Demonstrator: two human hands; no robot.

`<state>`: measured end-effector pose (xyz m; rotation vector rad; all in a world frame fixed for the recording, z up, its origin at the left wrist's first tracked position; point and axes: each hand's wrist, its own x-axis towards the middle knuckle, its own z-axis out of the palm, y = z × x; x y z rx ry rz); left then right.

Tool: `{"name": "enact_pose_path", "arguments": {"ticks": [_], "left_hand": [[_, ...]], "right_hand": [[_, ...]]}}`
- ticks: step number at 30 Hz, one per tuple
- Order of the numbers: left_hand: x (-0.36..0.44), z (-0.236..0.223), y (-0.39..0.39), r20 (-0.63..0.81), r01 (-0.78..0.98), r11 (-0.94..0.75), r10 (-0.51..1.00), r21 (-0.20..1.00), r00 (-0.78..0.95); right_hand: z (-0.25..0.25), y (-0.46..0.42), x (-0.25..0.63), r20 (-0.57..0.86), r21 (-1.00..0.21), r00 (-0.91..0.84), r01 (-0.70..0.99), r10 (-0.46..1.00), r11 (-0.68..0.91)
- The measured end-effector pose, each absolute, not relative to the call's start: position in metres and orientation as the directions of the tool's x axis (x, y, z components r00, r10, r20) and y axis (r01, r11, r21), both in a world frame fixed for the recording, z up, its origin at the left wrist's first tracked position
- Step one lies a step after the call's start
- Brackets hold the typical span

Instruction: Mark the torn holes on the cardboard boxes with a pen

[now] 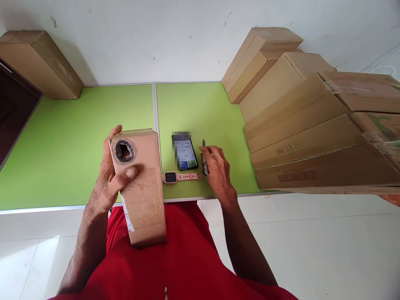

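My left hand point(108, 183) grips a long cardboard box point(140, 187), thumb across its top face. The box has a rough hole ringed with black scribble near its far end and a white label along one edge. My right hand point(218, 168) rests on the green table point(78, 137) with its fingers bent over a black marker pen point(204, 160); whether they grip the pen is unclear. Between the hands lie a pink smartwatch point(179, 177) and a black phone point(186, 152) with a lit screen.
Several stacked cardboard boxes point(306, 125) fill the table's right side. Another box point(40, 62) leans on the white wall at the far left. A dark panel point(12, 108) borders the left edge. My red shirt and white floor tiles are below.
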<state>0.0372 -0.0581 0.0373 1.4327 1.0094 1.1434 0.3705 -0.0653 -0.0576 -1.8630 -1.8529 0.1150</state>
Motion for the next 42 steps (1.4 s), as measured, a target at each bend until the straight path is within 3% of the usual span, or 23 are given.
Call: {"name": "enact_pose_path", "arguments": {"ticks": [7, 18, 23, 30, 36, 42], "left_hand": [[0.038, 0.037, -0.060, 0.091, 0.017, -0.096, 0.977, 0.995, 0.191], [0.041, 0.036, -0.060, 0.117, -0.025, -0.115, 0.968, 0.993, 0.221], [0.040, 0.037, -0.062, 0.104, -0.019, -0.102, 0.973, 0.995, 0.208], [0.037, 0.034, -0.061, 0.114, -0.035, -0.109, 0.971, 0.993, 0.211], [0.042, 0.033, -0.058, 0.124, -0.026, -0.121, 0.974, 0.992, 0.187], [0.039, 0.033, -0.060, 0.135, -0.029, -0.132, 0.972, 0.991, 0.194]], "right_hand": [[-0.059, -0.064, 0.370, 0.057, -0.327, 0.022, 0.945, 0.998, -0.002], [-0.023, -0.057, 0.337, 0.048, -0.379, 0.034, 0.925, 0.998, -0.013], [-0.029, -0.038, 0.296, -0.065, -0.376, 0.176, 0.907, 0.982, -0.188], [-0.031, -0.023, 0.314, -0.181, -0.383, 0.331, 0.844, 0.926, -0.376], [-0.027, -0.018, 0.305, -0.204, -0.507, 0.336, 0.767, 0.919, -0.393], [-0.035, -0.013, 0.296, -0.215, -0.784, 0.233, 0.537, 0.948, -0.310]]}}
